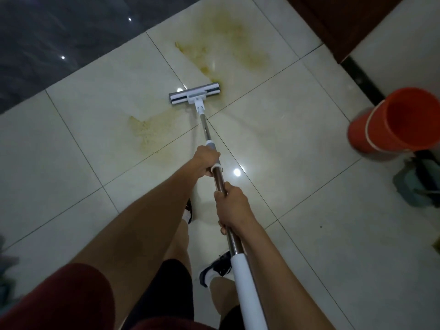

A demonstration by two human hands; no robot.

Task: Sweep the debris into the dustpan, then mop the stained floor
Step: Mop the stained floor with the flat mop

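Closest to the camera, dark red sleeves (59, 298) and black shorts (171, 289) frame the bottom of the view, with a dark shoe (217, 266) planted on the pale tiled floor (309, 246) beneath. Just above, the mop's white grip sleeve (245, 287) gives way to a shiny metal pole (220, 181), and the right hand (232, 206) is wrapped tightly round that pole, fingers curled fully about it. Farther up, the left hand (206, 160) clasps the pole at a grey and white collar, also closed firmly around it. Beyond the hands the pole slants away to the flat mop head (194, 94), which lies on the tiles at the near edge of a broad yellowish stain (228, 44); a second yellow patch (146, 132) sits to the left of the pole, nearer than the head. Off to the right stands an orange bucket (395, 120), well apart from the mop, beside a dark wooden cabinet (338, 22).
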